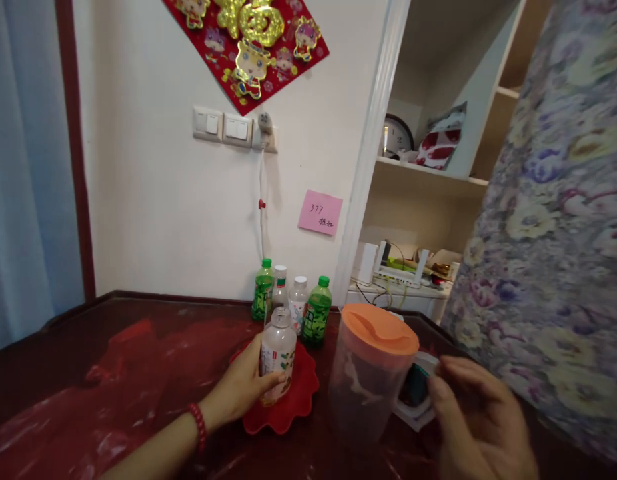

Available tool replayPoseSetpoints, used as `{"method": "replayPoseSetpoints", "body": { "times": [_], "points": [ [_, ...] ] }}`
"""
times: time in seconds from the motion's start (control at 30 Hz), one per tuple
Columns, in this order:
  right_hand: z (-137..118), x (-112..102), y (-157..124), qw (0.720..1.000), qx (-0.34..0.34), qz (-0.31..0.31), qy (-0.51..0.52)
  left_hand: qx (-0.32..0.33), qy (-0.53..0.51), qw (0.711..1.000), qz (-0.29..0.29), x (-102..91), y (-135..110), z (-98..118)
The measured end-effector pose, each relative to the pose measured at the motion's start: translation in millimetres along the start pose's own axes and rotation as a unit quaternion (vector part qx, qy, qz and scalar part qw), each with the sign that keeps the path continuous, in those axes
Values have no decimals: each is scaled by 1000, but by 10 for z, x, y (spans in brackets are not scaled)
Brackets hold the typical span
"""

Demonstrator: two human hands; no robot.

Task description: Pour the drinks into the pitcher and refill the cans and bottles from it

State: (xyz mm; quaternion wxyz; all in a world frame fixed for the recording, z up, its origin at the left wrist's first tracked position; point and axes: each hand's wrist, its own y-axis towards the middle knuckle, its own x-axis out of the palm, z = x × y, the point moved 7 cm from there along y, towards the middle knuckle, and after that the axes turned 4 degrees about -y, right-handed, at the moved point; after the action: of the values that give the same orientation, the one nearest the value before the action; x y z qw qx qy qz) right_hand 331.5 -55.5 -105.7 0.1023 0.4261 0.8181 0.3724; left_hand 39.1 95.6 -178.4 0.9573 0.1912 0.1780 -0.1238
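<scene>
My left hand (pixel 241 387) is wrapped round a small clear bottle (pixel 278 350) that has no cap and a white label; the bottle stands on a red scalloped plate (pixel 298 403) on the dark table. My right hand (pixel 475 420) reaches from the right, its fingers at the white handle of a clear plastic jug (pixel 368 377) with an orange lid; the hand is blurred and its grip on the handle is unclear. The jug stands just right of the plate.
Several small bottles (pixel 293 300), two green and two white-capped, stand against the wall behind the plate. Red plastic sheeting (pixel 123 373) covers the table. Flowered fabric (pixel 553 233) fills the right side. A shelf unit with a clock and cables (pixel 398 267) stands behind.
</scene>
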Motion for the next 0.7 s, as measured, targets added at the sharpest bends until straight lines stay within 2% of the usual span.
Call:
{"method": "replayPoseSetpoints", "body": {
  "times": [0.07, 0.1, 0.17, 0.33, 0.43, 0.53, 0.63, 0.7],
  "points": [
    [174, -12, 82, 994, 107, -25, 9, -1, 0, 1000, 2, -10, -6, 2],
    [245, 1, 90, 989, 139, -48, 6, -3, -2, 1000, 3, -12, -9, -3],
    [338, 2, 79, 984, 162, -78, -11, -9, -8, 1000, 3, -13, -14, -15],
    [460, -102, 61, 981, 181, -64, -28, -13, 4, 1000, 10, -24, -32, 4],
    [618, -117, 52, 970, 221, -94, -37, -7, 5, 1000, 17, -36, -43, 18],
    [917, -96, -58, 945, 296, -136, -19, 5, 9, 1000, 30, -44, -48, 15],
    [1262, -85, -223, 924, 357, -138, 18, -7, 20, 999, 36, -41, -52, -15],
    [1503, -75, -349, 898, 416, -127, 60, -22, 25, 999, 33, -36, -57, -30]
  ]
}}
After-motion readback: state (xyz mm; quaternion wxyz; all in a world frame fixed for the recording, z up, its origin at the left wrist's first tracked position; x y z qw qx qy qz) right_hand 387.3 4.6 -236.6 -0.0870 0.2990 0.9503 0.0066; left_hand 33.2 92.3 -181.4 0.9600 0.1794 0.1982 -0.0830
